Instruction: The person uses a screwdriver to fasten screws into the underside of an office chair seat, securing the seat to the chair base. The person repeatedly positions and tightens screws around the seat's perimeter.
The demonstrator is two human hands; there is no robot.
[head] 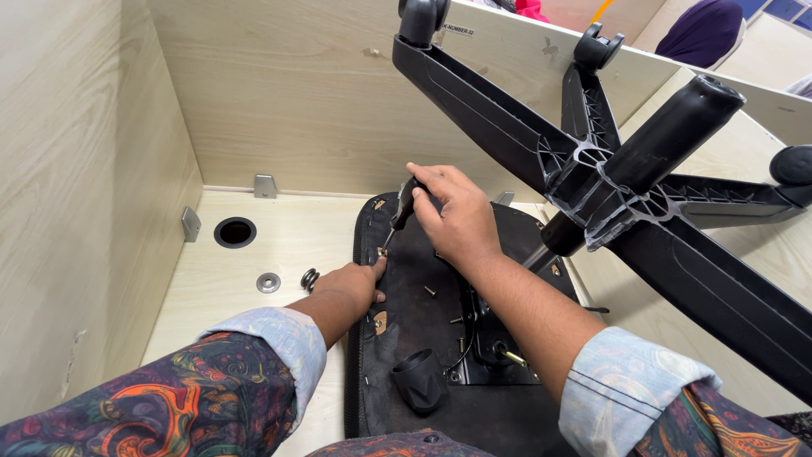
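An upturned black chair seat [414, 305] lies on the light wooden desk [254, 262], its five-armed wheeled base [626, 178] pointing up at the right. My right hand [452, 216] grips a black-handled screwdriver [399, 216], its tip angled down to a screw at the seat's left edge. My left hand [351, 283] rests on that edge, fingertips pinched right at the screwdriver tip. Loose screws [430, 291] lie on the seat's underside. A black lever knob [419, 381] sticks up near me.
A round cable hole [234, 232], a metal washer [268, 283] and a small black ring part [309, 278] lie on the desk to the left. Wooden partition walls with metal brackets [266, 186] close in the left and back. Another person's purple garment [704, 30] shows beyond the partition.
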